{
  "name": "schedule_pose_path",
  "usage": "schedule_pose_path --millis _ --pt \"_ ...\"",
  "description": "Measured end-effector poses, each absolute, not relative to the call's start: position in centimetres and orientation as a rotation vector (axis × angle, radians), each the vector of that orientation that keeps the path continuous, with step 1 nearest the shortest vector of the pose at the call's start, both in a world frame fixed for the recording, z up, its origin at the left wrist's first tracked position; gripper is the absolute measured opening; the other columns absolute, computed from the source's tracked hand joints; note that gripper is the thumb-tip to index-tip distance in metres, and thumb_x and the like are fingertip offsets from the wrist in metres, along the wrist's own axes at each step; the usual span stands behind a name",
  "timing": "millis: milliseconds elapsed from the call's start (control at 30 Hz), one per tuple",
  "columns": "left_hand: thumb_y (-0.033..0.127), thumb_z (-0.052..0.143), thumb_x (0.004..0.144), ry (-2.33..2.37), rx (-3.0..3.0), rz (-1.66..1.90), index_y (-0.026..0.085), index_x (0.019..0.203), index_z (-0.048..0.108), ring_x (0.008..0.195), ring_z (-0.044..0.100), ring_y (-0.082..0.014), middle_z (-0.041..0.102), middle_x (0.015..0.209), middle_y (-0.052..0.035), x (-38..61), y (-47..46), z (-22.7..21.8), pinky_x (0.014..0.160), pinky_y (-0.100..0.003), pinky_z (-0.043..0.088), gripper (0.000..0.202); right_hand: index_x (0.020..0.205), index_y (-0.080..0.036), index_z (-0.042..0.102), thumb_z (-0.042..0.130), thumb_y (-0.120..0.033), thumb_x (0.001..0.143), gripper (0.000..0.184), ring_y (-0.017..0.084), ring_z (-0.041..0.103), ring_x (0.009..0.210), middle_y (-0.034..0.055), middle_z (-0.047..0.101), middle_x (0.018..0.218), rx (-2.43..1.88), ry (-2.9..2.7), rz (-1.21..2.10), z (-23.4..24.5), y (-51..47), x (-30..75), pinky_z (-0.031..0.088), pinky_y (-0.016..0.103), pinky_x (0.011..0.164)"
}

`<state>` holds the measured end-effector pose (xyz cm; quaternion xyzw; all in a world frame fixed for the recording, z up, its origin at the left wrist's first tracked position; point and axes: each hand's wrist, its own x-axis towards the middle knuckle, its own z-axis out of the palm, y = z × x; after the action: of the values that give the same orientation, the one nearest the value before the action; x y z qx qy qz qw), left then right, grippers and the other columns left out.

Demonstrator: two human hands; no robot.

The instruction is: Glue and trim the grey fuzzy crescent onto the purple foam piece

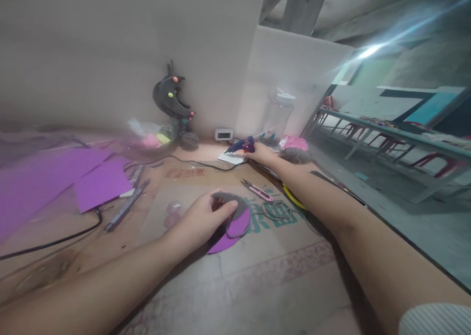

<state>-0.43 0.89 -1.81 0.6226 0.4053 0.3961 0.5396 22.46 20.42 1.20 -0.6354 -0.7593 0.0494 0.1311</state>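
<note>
My left hand is closed on a round purple piece over the cardboard, thumb on top. Grey yarn covers part of that piece, and a loose strand runs off to the right. Farther away, my right hand is wrapped round a dark blue glue gun. The gun's nozzle points left, above a small white sheet. Pink thread snips lie between my hands, beside a loose tangle of grey yarn.
Purple sheets and a pen lie at left. Black cords cross the table. Against the wall stand a dark crescent ornament, a small digital clock and a clear bottle. A yellow ring is partly under my right arm.
</note>
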Motion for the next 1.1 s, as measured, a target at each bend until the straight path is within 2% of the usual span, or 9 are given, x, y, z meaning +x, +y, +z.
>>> schedule_pose_path --millis 200,400,500,600,667,767,867,967,1100 --pt "0.033 0.063 0.083 0.943 1.469 0.945 0.019 0.087 0.057 0.070 0.054 -0.0145 0.059 0.077 0.0017 -0.4 1.0 -1.9 0.063 -0.026 0.039 0.015 0.122 -0.016 0.057 0.058 -0.036 0.093 0.035 0.022 0.061 0.103 0.0085 0.059 0.122 -1.857 -2.028 0.293 1.8 19.6 22.4 0.054 0.042 0.086" --pt "0.034 0.063 0.081 0.967 1.495 0.949 0.019 0.084 0.058 0.065 0.054 -0.0141 0.058 0.069 0.0038 -0.4 0.9 -1.7 0.061 -0.026 0.039 0.016 0.098 -0.010 0.067 0.066 -0.030 0.085 0.024 0.019 0.070 0.070 0.0090 0.074 0.083 -1.730 -1.929 0.412 3.4 15.4 23.6 0.054 0.027 0.070" --pt "0.034 0.063 0.080 0.996 1.494 0.978 0.019 0.079 0.057 0.061 0.052 -0.0134 0.055 0.063 0.0049 -0.3 0.7 -1.3 0.060 -0.026 0.039 0.016 0.095 -0.013 0.068 0.063 -0.027 0.084 0.019 0.019 0.072 0.076 0.0098 0.075 0.093 -1.632 -1.897 0.476 3.8 12.0 24.0 0.054 0.025 0.069" --pt "0.034 0.060 0.081 1.045 1.438 1.021 0.019 0.072 0.054 0.058 0.050 -0.0127 0.053 0.059 0.0049 -0.2 0.7 -1.2 0.058 -0.025 0.039 0.018 0.105 -0.016 0.067 0.057 -0.030 0.088 0.024 0.018 0.073 0.084 0.0099 0.074 0.104 -1.517 -1.874 0.542 3.7 8.0 23.9 0.056 0.027 0.077" --pt "0.037 0.058 0.082 1.059 1.389 1.052 0.019 0.070 0.053 0.056 0.049 -0.0119 0.053 0.059 0.0045 -0.2 0.9 -1.5 0.056 -0.024 0.038 0.022 0.104 -0.017 0.068 0.060 -0.033 0.085 0.026 0.020 0.073 0.078 0.0099 0.074 0.103 -1.375 -1.838 0.634 3.2 5.5 23.7 0.057 0.030 0.075" --pt "0.040 0.057 0.084 1.126 1.331 1.100 0.018 0.068 0.053 0.055 0.048 -0.0110 0.053 0.060 0.0037 -0.4 1.2 -1.8 0.054 -0.023 0.037 0.026 0.096 -0.020 0.071 0.060 -0.036 0.084 0.023 0.019 0.070 0.063 0.0022 0.073 0.071 -1.381 -1.927 0.585 2.1 2.5 23.4 0.056 0.030 0.068" --pt "0.039 0.058 0.083 1.163 1.335 1.131 0.018 0.066 0.053 0.056 0.049 -0.0108 0.053 0.060 0.0036 -0.5 1.3 -1.8 0.053 -0.023 0.037 0.027 0.091 -0.021 0.073 0.057 -0.040 0.086 0.025 0.019 0.066 0.056 -0.0002 0.067 0.058 -1.388 -1.978 0.518 1.6 0.6 23.1 0.055 0.030 0.061" --pt "0.041 0.059 0.083 1.169 1.317 1.131 0.018 0.068 0.055 0.056 0.050 -0.0111 0.054 0.060 0.0039 -0.5 1.1 -1.5 0.054 -0.023 0.038 0.028 0.088 -0.021 0.073 0.059 -0.041 0.086 0.024 0.019 0.065 0.057 0.0017 0.070 0.066 -1.338 -1.990 0.434 2.2 -0.6 23.3 0.054 0.031 0.058" --pt "0.045 0.059 0.083 1.150 1.326 1.096 0.018 0.067 0.055 0.056 0.051 -0.0117 0.055 0.061 0.0034 -0.6 1.1 -1.6 0.054 -0.023 0.039 0.032 0.088 -0.022 0.070 0.065 -0.035 0.083 0.014 0.023 0.070 0.086 0.0053 0.073 0.093 -1.169 -2.041 0.173 3.6 -1.3 24.3 0.056 0.035 0.078"
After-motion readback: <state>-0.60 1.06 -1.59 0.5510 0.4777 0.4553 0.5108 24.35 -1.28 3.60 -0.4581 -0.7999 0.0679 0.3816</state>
